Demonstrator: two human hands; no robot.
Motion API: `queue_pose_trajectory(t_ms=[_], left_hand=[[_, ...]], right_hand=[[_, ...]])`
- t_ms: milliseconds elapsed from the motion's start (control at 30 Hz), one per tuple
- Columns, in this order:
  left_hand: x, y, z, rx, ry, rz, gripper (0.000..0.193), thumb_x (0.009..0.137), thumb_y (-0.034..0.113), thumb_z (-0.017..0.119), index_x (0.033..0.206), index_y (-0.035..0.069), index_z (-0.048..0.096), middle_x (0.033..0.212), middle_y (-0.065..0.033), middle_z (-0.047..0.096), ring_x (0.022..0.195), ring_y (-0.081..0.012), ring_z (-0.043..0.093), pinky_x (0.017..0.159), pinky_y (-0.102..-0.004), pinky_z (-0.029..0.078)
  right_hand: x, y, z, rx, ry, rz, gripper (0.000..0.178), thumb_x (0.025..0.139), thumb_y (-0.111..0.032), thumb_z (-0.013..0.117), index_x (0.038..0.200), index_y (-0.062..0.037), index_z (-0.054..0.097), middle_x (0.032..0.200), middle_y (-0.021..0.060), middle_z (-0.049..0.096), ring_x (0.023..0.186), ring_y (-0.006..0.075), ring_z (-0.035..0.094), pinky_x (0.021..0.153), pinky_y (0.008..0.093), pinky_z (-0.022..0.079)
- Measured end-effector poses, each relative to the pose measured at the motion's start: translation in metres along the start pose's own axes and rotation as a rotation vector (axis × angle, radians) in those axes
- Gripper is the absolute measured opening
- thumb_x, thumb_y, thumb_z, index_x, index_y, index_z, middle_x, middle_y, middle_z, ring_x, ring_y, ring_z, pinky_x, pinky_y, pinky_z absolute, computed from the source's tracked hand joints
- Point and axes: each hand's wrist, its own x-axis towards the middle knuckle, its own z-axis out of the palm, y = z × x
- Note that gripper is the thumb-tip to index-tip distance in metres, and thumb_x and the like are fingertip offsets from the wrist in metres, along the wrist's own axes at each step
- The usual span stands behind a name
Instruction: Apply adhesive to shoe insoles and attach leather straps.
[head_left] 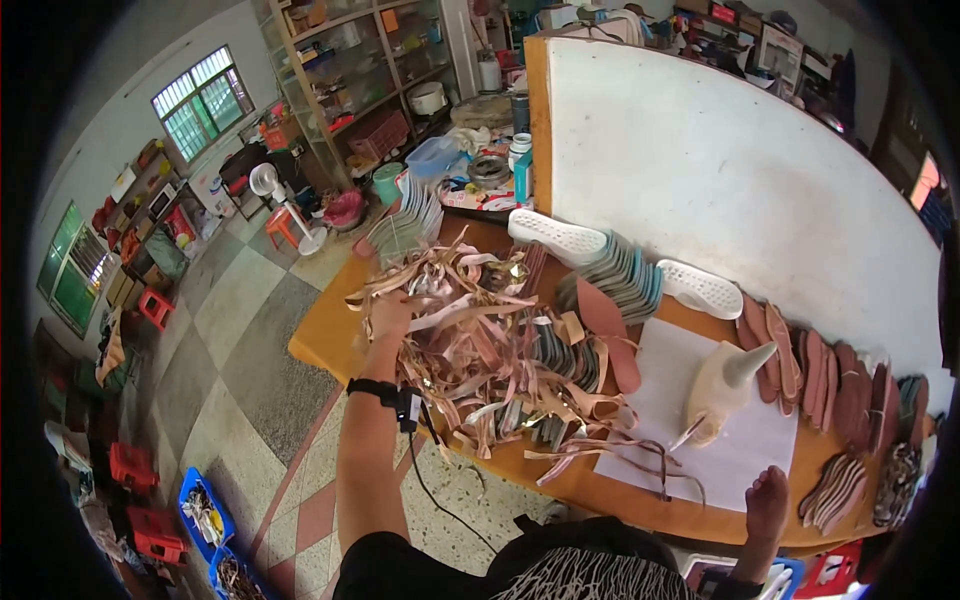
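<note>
Head view: strips (486, 345) partly hide left hand (390, 313), right hand (767, 500) curls; cannot tell what fingers (774, 479) hold.

Scrap strips (480, 330): mixed dusty pink, tan and cream, some shiny gold
Table (322, 330): orange-brown
Paper sheet (760, 430), 4 o'clock: white
Spouted bottle (712, 395), 4 o'clock: cream body, greyish spout
Insole stack (628, 275), 3 o'clock: grey-teal edges
Single insole (608, 325), 3 o'clock: plain terracotta pink
Perforated sole (558, 237), 2 o'clock: white, dotted
Insole bundle (832, 490), 4 o'clock: brown-pink and cream stripes
Partition (720, 170), 1–2 o'clock: white
Floor (235, 340), 9 o'clock: dark/pale grey checks
Wristband (372, 391): black
Shirt (600, 570), 5 o'clock: black, white line pattern
</note>
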Motion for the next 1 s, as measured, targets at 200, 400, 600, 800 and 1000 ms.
queue_pose_trajectory(t_ms=[200, 400, 600, 800, 1000], left_hand=[[-0.007, 0.025, -0.058, -0.457, 0.038, 0.107, 0.022, 0.068, 0.023, 0.067, 0.07, 0.001, 0.061, 0.057, -0.0071, 0.056, 0.046, -0.014, 0.051, 0.044, -0.0291, 0.04], [-0.037, 0.081, -0.117, -1.183, -0.245, -0.099, 0.018, 0.074, 0.015, 0.066, 0.066, 0.004, 0.054, 0.055, 0.0029, 0.042, 0.038, -0.0044, 0.029, 0.035, -0.0201, 0.017], [-0.071, 0.112, -0.12, -1.427, -0.253, 0.019, 0.006, 0.077, 0.006, 0.059, 0.077, 0.001, 0.058, 0.06, -0.0026, 0.052, 0.044, -0.0077, 0.043, 0.039, -0.0191, 0.031], [-0.127, 0.118, -0.057, -1.595, -0.513, -0.046, 0.011, 0.081, 0.003, 0.052, 0.089, -0.002, 0.058, 0.075, -0.0099, 0.06, 0.058, -0.015, 0.055, 0.057, -0.0271, 0.049], [-0.209, 0.134, 0.038, -1.693, -0.726, -0.134, 0.012, 0.081, 0.002, 0.053, 0.091, 0.0, 0.058, 0.081, -0.0109, 0.06, 0.064, -0.0151, 0.056, 0.058, -0.0267, 0.047]], right_hand=[[0.004, 0.008, -0.005, 0.073, 0.051, 0.057, 0.008, 0.083, -0.015, 0.052, 0.088, -0.0094, 0.054, 0.07, -0.0005, 0.053, 0.06, 0.0108, 0.049, 0.052, 0.0235, 0.04], [0.017, 0.016, 0.049, -0.09, -0.088, 0.078, 0.011, 0.082, -0.017, 0.053, 0.087, -0.0068, 0.053, 0.069, 0.0012, 0.051, 0.06, 0.0115, 0.048, 0.052, 0.023, 0.039], [0.01, 0.043, 0.128, -0.394, -0.323, 0.255, 0.012, 0.08, -0.013, 0.053, 0.079, -0.0017, 0.055, 0.069, 0.0029, 0.053, 0.061, 0.0108, 0.049, 0.056, 0.0217, 0.041], [0.005, 0.07, 0.191, -0.653, -0.899, 0.412, 0.026, 0.085, -0.023, 0.052, 0.096, 0.0002, 0.056, 0.079, 0.0032, 0.057, 0.071, 0.0102, 0.053, 0.064, 0.022, 0.044], [0.02, 0.126, 0.234, -0.626, -0.883, 0.46, 0.038, 0.085, -0.037, 0.051, 0.1, -0.0022, 0.054, 0.084, 0.0017, 0.056, 0.071, 0.0097, 0.053, 0.062, 0.0241, 0.043]])
